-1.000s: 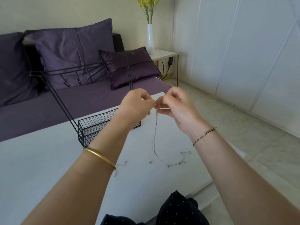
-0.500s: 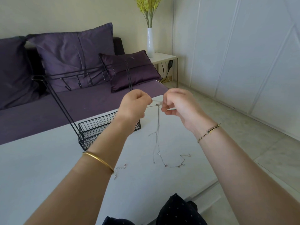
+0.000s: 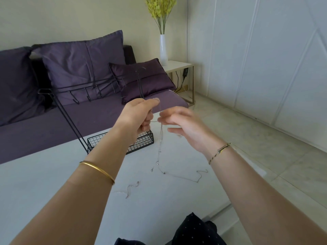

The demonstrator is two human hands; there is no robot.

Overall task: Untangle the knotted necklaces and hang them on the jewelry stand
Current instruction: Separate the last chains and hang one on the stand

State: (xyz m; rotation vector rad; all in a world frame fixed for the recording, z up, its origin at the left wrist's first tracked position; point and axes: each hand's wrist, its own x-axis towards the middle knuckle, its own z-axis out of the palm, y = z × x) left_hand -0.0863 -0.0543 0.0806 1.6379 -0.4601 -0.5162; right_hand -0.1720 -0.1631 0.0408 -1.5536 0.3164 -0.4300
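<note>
Left hand pinches the necklace chain above the white table; right hand sits just beside it.

The chain hangs down from the curled left fingers, and its lower part trails across the table toward the right. A second chain lies loose on the table near the left forearm. The black jewelry stand stands behind the hands, its hooks bare. The left forearm partly hides its wire basket. A white vase on the side table holds yellow flowers. Compared with half a second earlier, the left hand is higher and the hands are further apart. The right hand is now motion-blurred with looser fingers, so its hold on the strand cannot be determined.
</note>
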